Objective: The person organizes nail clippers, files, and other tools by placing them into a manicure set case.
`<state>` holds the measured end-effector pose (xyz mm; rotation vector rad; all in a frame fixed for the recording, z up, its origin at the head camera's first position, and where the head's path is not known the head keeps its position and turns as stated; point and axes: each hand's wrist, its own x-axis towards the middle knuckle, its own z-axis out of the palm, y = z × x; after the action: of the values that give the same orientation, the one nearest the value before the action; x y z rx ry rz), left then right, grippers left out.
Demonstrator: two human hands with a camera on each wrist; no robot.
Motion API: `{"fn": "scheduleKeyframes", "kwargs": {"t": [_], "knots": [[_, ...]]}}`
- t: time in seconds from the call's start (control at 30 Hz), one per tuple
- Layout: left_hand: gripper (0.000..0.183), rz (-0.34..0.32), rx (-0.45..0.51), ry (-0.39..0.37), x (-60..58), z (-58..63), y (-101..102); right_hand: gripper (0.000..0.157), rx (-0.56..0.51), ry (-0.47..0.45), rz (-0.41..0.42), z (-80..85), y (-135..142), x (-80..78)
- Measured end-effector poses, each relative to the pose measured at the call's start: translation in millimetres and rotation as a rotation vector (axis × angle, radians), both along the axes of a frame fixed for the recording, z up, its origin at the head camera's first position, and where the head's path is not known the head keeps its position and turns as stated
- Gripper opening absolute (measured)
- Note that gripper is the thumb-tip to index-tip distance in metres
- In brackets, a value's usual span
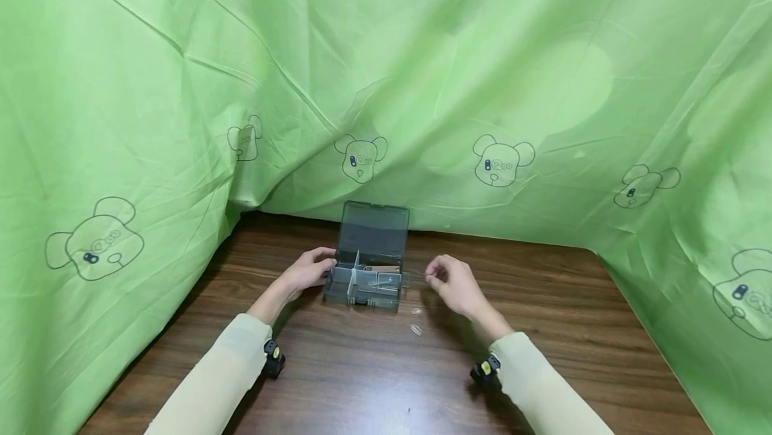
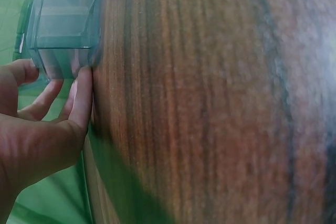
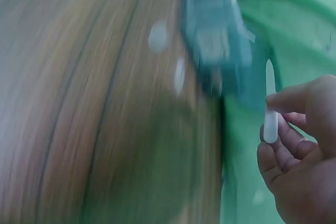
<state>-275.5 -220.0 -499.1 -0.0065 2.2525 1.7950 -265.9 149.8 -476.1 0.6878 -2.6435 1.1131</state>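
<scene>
A grey see-through compartment box (image 1: 363, 302) stands on the table with its lid (image 1: 375, 228) raised at the back. My left hand (image 1: 310, 269) holds the box by its left end; in the left wrist view its fingertips touch the clear end wall (image 2: 63, 30). To the right of the box, my right hand (image 1: 455, 283) pinches a slim whitish translucent stick (image 3: 270, 103) with one pointed end, apart from the box. Inside the box, a brown strip-like item (image 1: 382, 269) and small clear pieces lie in the compartments.
Small clear slips (image 1: 416, 330) lie on the brown wooden table (image 1: 362, 381) in front of the box's right corner. A green curtain (image 1: 422, 120) with printed bear faces hangs behind and on both sides. Motion blurs the right wrist view.
</scene>
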Motion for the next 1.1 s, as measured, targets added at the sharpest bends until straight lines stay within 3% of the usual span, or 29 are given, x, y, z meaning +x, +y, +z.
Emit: {"fn": "scheduleKeyframes", "kwargs": {"t": [0.37, 0.57, 0.8, 1.1], "knots": [[0.049, -0.004, 0.003, -0.005, -1.0, -3.8, 0.6, 0.017, 0.015, 0.009, 0.162, 8.3, -68.9, 15.6], [0.048, 0.002, 0.01, -0.005, -1.3, -4.1, 0.5, 0.017, 0.027, 0.019, 0.166, 1.5, -82.9, 18.4], [0.048, 0.001, 0.015, -0.006, -2.1, -4.4, 0.3, 0.01, 0.004, 0.031, 0.128, -0.5, -75.4, 16.7], [0.048, 0.0, 0.017, -0.003, -2.7, -2.6, -2.1, 0.011, 0.038, -0.014, 0.055, -5.1, -33.6, 1.4]]}}
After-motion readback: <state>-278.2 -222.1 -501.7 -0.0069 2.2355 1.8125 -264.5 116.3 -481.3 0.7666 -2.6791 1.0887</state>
